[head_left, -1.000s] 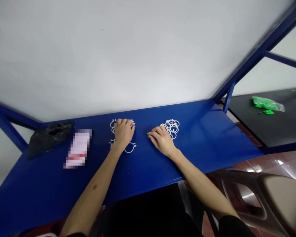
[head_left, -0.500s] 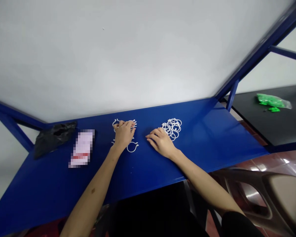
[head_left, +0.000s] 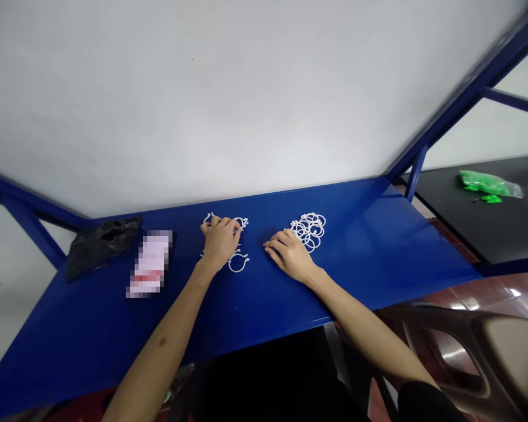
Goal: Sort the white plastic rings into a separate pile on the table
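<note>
My left hand (head_left: 221,240) lies palm down over a group of white open plastic rings with small knobbed ends, its fingers bent and apart. Parts of these rings show above the knuckles, and one white ring (head_left: 237,263) rests just to the right of the wrist. What lies under the palm is hidden. My right hand (head_left: 291,255) rests on the blue table (head_left: 264,305), fingers loosely stretched and nothing visible in them. Right behind it, partly covered by its back, is a heap of similar white rings (head_left: 313,234).
On the left lie a crumpled black plastic bag (head_left: 103,246) and a blurred-out pink rectangular item (head_left: 152,261). Blue frame bars (head_left: 416,173) rise at both table ends. A black table (head_left: 501,225) at right carries a bag of green pieces (head_left: 488,183). A brown plastic chair (head_left: 475,328) stands at lower right.
The view has shifted slightly. My left hand has moved a little over the rings on the left, while my right hand stays beside the heap.
</note>
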Motion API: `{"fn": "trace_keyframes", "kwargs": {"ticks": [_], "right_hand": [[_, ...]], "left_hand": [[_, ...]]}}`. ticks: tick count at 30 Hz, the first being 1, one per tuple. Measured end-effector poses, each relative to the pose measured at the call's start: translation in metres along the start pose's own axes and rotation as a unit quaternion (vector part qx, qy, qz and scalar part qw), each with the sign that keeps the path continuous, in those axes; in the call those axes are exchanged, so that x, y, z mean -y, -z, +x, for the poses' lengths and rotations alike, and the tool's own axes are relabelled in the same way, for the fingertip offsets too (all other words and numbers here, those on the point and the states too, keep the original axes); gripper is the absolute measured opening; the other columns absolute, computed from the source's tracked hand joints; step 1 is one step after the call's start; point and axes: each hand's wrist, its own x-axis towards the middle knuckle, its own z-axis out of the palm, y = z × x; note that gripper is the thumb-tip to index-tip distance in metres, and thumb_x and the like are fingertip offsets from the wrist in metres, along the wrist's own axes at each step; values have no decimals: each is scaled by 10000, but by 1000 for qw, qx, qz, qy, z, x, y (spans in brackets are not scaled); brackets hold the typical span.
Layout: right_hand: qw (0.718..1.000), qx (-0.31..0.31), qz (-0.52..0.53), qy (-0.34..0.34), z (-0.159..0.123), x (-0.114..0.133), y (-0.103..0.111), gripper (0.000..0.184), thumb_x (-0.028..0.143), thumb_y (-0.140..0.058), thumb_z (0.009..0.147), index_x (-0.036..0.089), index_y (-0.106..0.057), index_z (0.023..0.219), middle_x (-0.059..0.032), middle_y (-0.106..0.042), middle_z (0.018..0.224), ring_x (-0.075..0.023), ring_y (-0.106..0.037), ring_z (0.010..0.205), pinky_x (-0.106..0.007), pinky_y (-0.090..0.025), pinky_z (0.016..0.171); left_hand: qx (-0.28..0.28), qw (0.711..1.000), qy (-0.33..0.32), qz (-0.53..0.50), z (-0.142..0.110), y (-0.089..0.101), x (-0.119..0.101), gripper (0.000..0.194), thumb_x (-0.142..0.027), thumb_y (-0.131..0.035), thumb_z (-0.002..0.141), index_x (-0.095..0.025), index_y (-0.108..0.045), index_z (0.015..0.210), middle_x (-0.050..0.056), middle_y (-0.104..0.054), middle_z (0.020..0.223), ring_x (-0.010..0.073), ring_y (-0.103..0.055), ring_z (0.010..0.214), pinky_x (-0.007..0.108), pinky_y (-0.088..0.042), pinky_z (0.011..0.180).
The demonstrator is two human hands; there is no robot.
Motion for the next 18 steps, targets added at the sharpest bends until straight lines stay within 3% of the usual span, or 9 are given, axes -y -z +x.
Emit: {"fn": "trace_keyframes", "kwargs": {"ticks": [5,7,9,12,15,18], "right_hand": [[1000,-13,4,-4,0,1,2,241,263,-487,1028,178,-705,1086,-102,-679,1000,-234,-570,920,-424,-549,858],[999,-29,10,-13,0,3,3,260,268,-489,1026,185,-667,1196,-115,-668,1070,-243,-595,979,-436,-560,882],[998,-47,29,-22,0,5,4,351,281,-506,1018,207,-566,1356,-134,-630,1223,-258,-601,1112,-456,-559,939],[995,-59,83,-17,-1,8,4,435,296,-543,1001,247,-474,1428,-128,-588,1351,-255,-582,1244,-463,-546,1004],[990,-78,119,-3,-4,9,0,263,272,-538,1006,233,-568,1264,-93,-696,1146,-211,-682,1050,-391,-591,898],[986,-108,127,2,-5,9,-5,135,226,-529,1011,209,-608,1120,-73,-721,982,-179,-696,871,-326,-594,776]], "left_hand": [[-97,994,-15,-51,-12,13,-5,156,-254,-517,956,-215,-665,926,97,-733,1002,325,-535,1097,550,-298,985],[-116,986,-29,-115,-22,21,-11,128,-242,-537,941,-216,-660,917,87,-730,964,295,-565,1041,519,-343,980],[-92,970,-57,-219,-33,28,-18,117,-249,-544,933,-228,-655,902,60,-725,941,248,-593,979,445,-416,947],[9,919,-53,-390,-47,30,-28,156,-321,-531,944,-235,-659,926,19,-705,889,185,-630,859,340,-496,832],[79,857,-11,-508,-55,22,-34,193,-376,-538,946,-221,-652,960,10,-700,857,167,-657,804,304,-521,763],[63,838,30,-541,-60,11,-37,209,-393,-577,940,-215,-662,1008,23,-717,865,175,-675,811,319,-532,785]]}}
